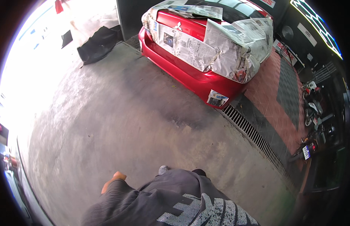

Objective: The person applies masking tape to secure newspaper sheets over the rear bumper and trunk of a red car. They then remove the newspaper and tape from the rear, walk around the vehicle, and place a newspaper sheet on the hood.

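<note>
Past the edge of my dark left sleeve shows a small bare part of my left arm or hand (115, 179), low over the concrete floor (118, 124). Its fingers cannot be made out, and nothing held is visible. My right hand is out of the picture. Farther ahead stands the rear of a red car (171, 62), apart from me. Newspaper sheets (186, 47) cover its rear panel, and more newspaper (235, 35) lies over the lights and the right side. A small piece of paper (217, 98) sticks to the bumper's lower right corner.
Along the floor below the car runs a metal drain grate (254, 137). Red and grey floor tiles (269, 94) lie to its right, with motorbikes (312, 113) beyond. A black cover (99, 45) lies at the far left, by the bright opening.
</note>
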Demonstrator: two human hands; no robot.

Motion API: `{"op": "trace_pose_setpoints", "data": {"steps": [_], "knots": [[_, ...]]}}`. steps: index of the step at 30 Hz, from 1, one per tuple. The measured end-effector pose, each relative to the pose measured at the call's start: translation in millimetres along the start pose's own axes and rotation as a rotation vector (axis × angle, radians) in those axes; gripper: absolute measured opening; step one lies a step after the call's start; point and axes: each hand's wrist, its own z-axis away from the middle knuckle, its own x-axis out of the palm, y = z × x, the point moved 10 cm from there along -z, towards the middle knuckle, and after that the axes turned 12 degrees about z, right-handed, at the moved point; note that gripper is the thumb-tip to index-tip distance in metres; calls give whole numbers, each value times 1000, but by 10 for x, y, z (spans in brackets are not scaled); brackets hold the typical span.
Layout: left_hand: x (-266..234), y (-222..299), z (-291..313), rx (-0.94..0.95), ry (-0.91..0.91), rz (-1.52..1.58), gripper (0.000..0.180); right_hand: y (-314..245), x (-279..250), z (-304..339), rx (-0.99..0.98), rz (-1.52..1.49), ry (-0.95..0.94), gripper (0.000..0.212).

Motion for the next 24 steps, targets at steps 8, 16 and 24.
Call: {"op": "trace_pose_setpoints", "data": {"steps": [8, 16, 24], "knots": [[523, -71, 831, 117, 209, 566, 40, -290, -946, -266, -180, -217, 133, 40], [1336, 1059, 1818, 436, 227, 500, 40, 104, -1392, 621, -383, -314, 247, 46], [1912, 1574, 2552, 607, 179, 260, 42, 2640, -257, 868, 132, -162, 108, 60]]}}
